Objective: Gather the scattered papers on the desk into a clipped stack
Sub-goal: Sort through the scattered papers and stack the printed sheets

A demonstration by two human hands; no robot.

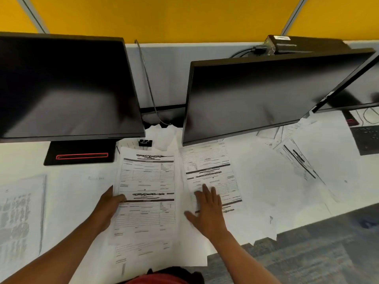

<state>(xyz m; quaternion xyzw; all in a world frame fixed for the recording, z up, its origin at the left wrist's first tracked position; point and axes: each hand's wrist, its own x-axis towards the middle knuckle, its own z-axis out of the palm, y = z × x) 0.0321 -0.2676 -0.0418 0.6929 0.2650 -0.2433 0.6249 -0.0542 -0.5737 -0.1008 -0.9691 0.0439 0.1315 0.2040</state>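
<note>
**Fingers on two printed forms at the desk's near edge**

Fingers point(207, 194) of the right hand point(207, 214) are being laid out straight and spread, pressed flat on a printed form point(207, 167); nothing is being gripped by them. The left hand point(108, 208) is being held at the left edge of a second form point(147, 181), with its thumb point(121, 198) lying on top of the sheet; whether the other fingers are being curled under the paper cannot be told.

Beyond the fingertips, two dark monitors are being seen: the left monitor point(65, 87) and the right monitor point(256, 95). Under the hands, the white desk point(78, 185) is being covered by loose papers: a tilted sheet point(297, 158) well to the right of the right hand, and a pale printed page point(20, 212) far left of the left hand. Beyond the left fingers, between the monitors, a black binder clip point(145, 142) is being left standing on the paper.
</note>
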